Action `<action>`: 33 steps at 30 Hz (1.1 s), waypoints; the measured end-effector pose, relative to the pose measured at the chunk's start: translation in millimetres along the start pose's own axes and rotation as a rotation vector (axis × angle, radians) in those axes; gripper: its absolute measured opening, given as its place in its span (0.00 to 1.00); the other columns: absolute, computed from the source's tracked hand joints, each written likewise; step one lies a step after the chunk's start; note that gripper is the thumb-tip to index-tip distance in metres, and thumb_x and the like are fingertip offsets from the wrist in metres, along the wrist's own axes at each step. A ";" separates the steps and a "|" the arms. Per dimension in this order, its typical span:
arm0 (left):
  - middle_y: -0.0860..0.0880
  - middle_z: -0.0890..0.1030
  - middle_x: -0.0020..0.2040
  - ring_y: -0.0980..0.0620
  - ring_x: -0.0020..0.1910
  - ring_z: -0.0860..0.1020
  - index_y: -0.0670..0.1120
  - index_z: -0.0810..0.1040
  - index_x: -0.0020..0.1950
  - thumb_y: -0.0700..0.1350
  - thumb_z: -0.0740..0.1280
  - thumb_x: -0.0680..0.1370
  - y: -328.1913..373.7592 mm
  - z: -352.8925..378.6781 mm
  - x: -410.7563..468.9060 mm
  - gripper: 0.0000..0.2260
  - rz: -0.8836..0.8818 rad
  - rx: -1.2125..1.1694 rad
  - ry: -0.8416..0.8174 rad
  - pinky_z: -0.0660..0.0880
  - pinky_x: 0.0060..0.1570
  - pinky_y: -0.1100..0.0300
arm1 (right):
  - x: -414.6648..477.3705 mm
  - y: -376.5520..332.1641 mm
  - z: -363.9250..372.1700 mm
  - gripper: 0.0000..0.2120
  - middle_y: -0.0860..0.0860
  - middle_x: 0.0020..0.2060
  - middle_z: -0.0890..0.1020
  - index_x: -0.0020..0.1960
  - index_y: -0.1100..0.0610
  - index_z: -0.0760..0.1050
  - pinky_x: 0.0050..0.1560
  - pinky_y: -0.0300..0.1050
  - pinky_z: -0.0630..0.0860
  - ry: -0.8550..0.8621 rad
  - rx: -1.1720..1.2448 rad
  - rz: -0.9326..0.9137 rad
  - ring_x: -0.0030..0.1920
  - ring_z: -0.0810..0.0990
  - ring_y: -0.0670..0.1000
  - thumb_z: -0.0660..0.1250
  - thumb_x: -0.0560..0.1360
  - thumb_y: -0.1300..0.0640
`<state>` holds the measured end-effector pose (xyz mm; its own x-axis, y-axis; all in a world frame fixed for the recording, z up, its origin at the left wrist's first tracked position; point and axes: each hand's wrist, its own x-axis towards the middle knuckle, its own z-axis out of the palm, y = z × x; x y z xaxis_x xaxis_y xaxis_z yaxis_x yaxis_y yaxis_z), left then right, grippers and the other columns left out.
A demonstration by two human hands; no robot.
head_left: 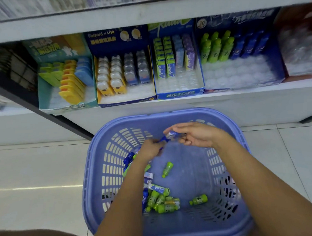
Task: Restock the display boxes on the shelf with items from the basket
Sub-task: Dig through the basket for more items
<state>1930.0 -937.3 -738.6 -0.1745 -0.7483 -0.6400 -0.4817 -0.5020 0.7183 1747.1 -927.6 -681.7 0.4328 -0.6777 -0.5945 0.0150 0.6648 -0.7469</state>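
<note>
Several green bottles [162, 201] lie heaped at the 6 o'clock end of the basket [169, 115] floor. One more sits apart at 5 o'clock and another lies loose near the middle, while a few blue ones show at 9 o'clock beside the left forearm.

Over the basket, toward its 12 o'clock side, both hands meet. The left hand [150, 151] has its fingers curled round a blue bottle [163, 139], whose end sticks out toward 2 o'clock. The right hand [196, 136] pinches a small blue-and-white item [171, 134] between thumb and bent fingers, touching or just beside the blue bottle. Blur hides exactly what that item is.

Judging by this, the step is gathering stock into the hands before carrying it up. It would go best to collect one kind at a time, all pointing the same way, so each drops upright into a free slot.

Farther off, on the shelf [223, 95], the display box [240, 72] at 1 o'clock holds green and blue bottles at its back. Its front rows are bare, so it looks the likely home.
</note>
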 end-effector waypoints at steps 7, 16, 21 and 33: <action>0.47 0.75 0.31 0.55 0.23 0.72 0.42 0.76 0.44 0.45 0.60 0.81 70.7 -23.1 -65.2 0.10 0.086 -0.710 -0.008 0.74 0.27 0.64 | -33.3 -63.2 23.1 0.13 0.56 0.42 0.76 0.56 0.60 0.76 0.42 0.37 0.71 0.124 -0.077 -0.329 0.39 0.74 0.49 0.65 0.73 0.71; 0.47 0.75 0.30 0.54 0.23 0.69 0.45 0.75 0.38 0.42 0.57 0.80 92.1 -60.0 -87.6 0.12 0.190 -0.595 0.331 0.70 0.26 0.63 | -15.0 -133.3 68.6 0.10 0.47 0.41 0.77 0.52 0.56 0.76 0.44 0.35 0.73 0.707 -0.747 -0.834 0.41 0.75 0.46 0.71 0.71 0.62; 0.49 0.77 0.31 0.57 0.23 0.72 0.45 0.77 0.40 0.43 0.59 0.78 78.4 -77.5 -92.1 0.10 0.215 -0.552 0.399 0.73 0.28 0.64 | 16.2 -144.9 79.7 0.10 0.55 0.46 0.81 0.53 0.60 0.78 0.48 0.43 0.74 0.683 -1.103 -0.836 0.45 0.78 0.51 0.69 0.72 0.63; 0.56 0.79 0.32 0.58 0.35 0.77 0.49 0.81 0.42 0.51 0.68 0.76 63.5 -96.1 -94.5 0.07 0.373 -0.601 0.385 0.75 0.36 0.71 | 32.8 -155.3 87.1 0.10 0.57 0.53 0.77 0.55 0.61 0.78 0.53 0.48 0.75 0.671 -1.287 -0.761 0.49 0.77 0.55 0.68 0.74 0.61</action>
<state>1998.4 -940.0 -606.4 0.1284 -0.9547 -0.2685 0.1140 -0.2547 0.9603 1837.5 -1025.7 -559.3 0.2261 -0.9426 0.2458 -0.8358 -0.3173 -0.4481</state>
